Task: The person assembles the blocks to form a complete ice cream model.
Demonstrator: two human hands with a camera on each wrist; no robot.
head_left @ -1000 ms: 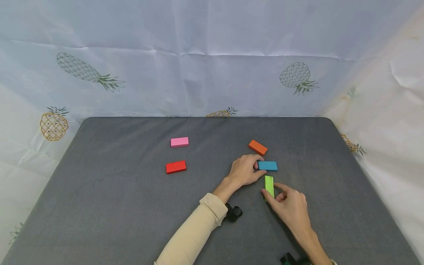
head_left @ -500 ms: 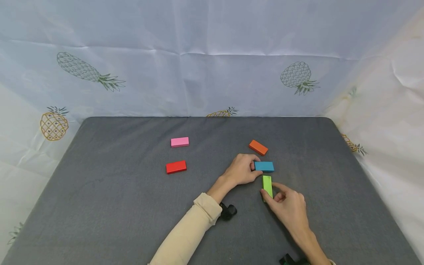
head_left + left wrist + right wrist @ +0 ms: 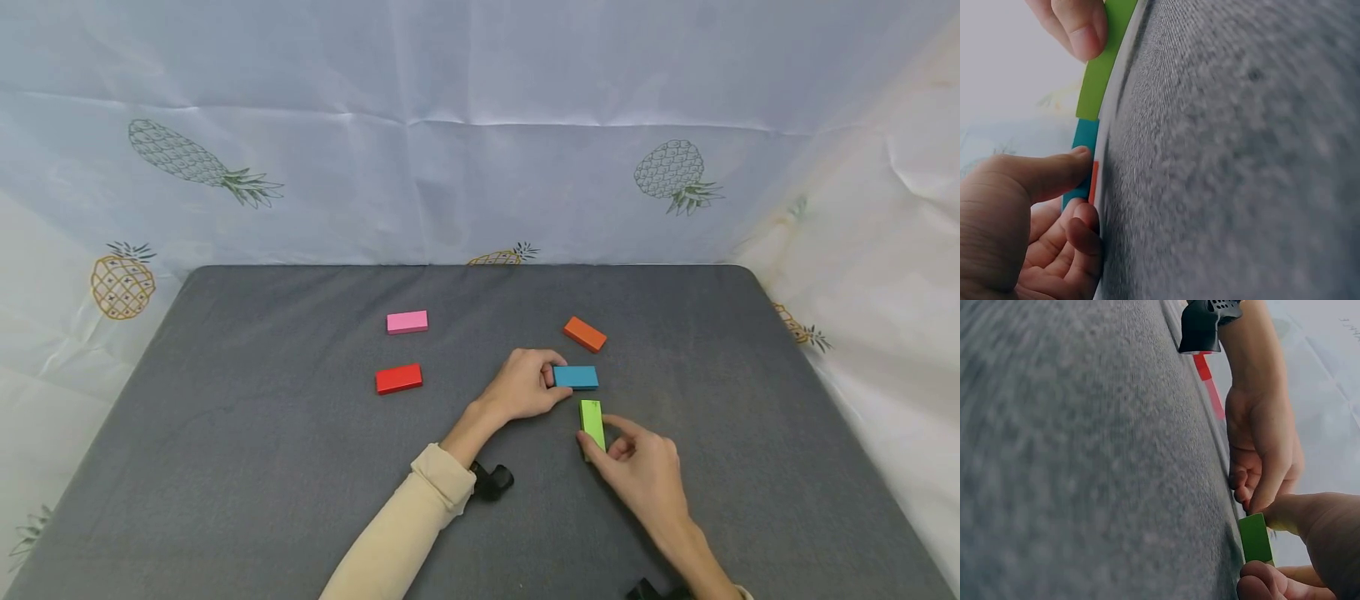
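Probably light and stiff, the blue block [image 3: 576, 377] and the green block [image 3: 592, 423] look like painted wood, so I judge that neither will give under my fingers nor break easily. Their smooth faces might slip a little in a loose pinch; the opposite long sides seem the best place to take hold, leaving the top faces free.

The blue one lies crosswise ahead of me, its left end between the thumb and fingers of my left hand [image 3: 525, 385], thumb on the near side, a finger at the far side, its right end sticking out uncovered. The green one points away from me, just nearer than the blue, with a narrow gap between them in the head view. My right hand [image 3: 645, 467] pinches it across its width, thumb on the left side, index finger on the right, the gap between them only as wide as the block. I cannot tell whether either block bears fully on the grey tabletop [image 3: 225, 467].

Farther out, the orange block [image 3: 585, 334] lies slanted just beyond the blue, touched by neither hand. Well off to the left lie the red block [image 3: 399, 379] and, beyond it, the pink block [image 3: 407, 322].
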